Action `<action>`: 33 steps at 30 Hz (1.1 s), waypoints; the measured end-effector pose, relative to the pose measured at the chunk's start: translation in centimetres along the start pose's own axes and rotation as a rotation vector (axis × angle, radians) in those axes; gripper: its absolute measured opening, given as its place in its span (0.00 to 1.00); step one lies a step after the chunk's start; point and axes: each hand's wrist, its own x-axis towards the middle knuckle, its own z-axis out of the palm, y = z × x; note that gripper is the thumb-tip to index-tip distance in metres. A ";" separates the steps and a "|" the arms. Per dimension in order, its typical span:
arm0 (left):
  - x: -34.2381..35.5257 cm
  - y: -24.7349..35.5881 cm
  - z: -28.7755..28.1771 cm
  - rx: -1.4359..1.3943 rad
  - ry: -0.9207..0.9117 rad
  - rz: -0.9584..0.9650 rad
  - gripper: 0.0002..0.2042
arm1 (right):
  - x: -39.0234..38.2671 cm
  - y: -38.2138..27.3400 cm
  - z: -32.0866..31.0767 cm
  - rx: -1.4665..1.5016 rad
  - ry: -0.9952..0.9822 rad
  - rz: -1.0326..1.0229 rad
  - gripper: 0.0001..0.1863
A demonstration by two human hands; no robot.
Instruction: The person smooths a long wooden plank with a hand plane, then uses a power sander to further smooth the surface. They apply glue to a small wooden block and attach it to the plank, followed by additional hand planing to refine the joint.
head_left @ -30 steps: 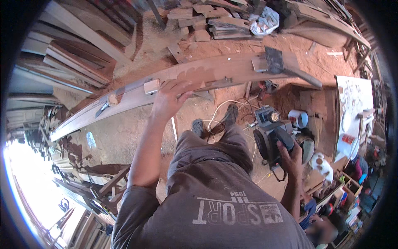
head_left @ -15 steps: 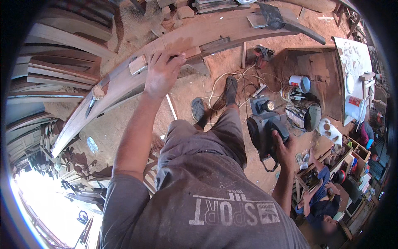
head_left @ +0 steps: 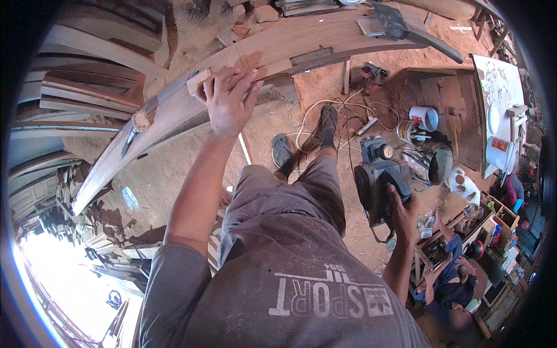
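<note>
My left hand (head_left: 227, 104) lies on a short strip of pale wood (head_left: 275, 69), its fingers apart and stretched across the top. Under the strip runs a long curved wooden plank (head_left: 174, 116). Low at my right side, my right hand (head_left: 404, 210) is wrapped round the handle of a dark electric hand planer (head_left: 371, 180) with a round front knob. The planer hangs in the air, apart from the plank. A hand tool with a metal blade (head_left: 131, 139) rests farther left on the plank.
Pale cords (head_left: 304, 119) loop round my feet on the dirt floor. A red power tool (head_left: 372, 78), a white bucket (head_left: 425, 118) and a wooden box (head_left: 447, 95) stand to the right. Stacked boards (head_left: 81, 95) fill the left. Another person (head_left: 449, 278) sits at lower right.
My left hand's fingers have straightened and spread on the wood strip. The planer in my right hand has shifted slightly right and down in the picture, as the view moved a little.
</note>
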 end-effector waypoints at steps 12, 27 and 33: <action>-3.3 1.9 0.0 0.054 0.078 -0.203 0.21 | 1.1 -5.7 1.6 -0.155 -0.167 -0.059 0.22; 1.6 7.5 -0.8 -0.025 -0.063 -0.292 0.19 | 8.6 -17.1 1.5 -0.620 -0.491 -0.060 0.34; 4.5 6.3 -1.3 -0.084 -0.197 -0.208 0.17 | 11.0 -24.2 -0.2 -0.659 -0.651 -0.298 0.30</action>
